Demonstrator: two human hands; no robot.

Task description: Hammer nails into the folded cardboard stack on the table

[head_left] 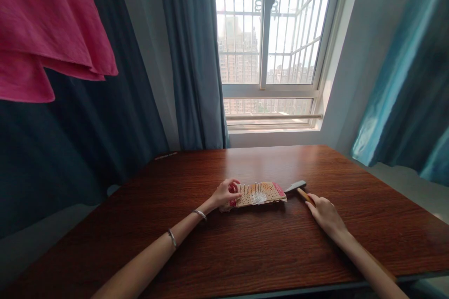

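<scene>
A board dotted with holes (268, 191), tan with pink ends, lies on the brown table. Several thin nails (256, 187) stand upright in it in a row, and a whitish crumpled patch shows on its front side. My left hand (226, 193) is at the board's left end, thumb and forefinger curled around the leftmost nail (240, 188). Wrapped round the wooden handle of a hammer (303, 194) is my right hand (325, 215), to the right of the board. The hammer's metal head rests low over the table beside the board's right end.
The wood-grain table (245, 252) reaches to the wall below a barred window (263, 28). Blue curtains (194, 56) hang at both sides. A pink cloth (52, 28) hangs at the upper left.
</scene>
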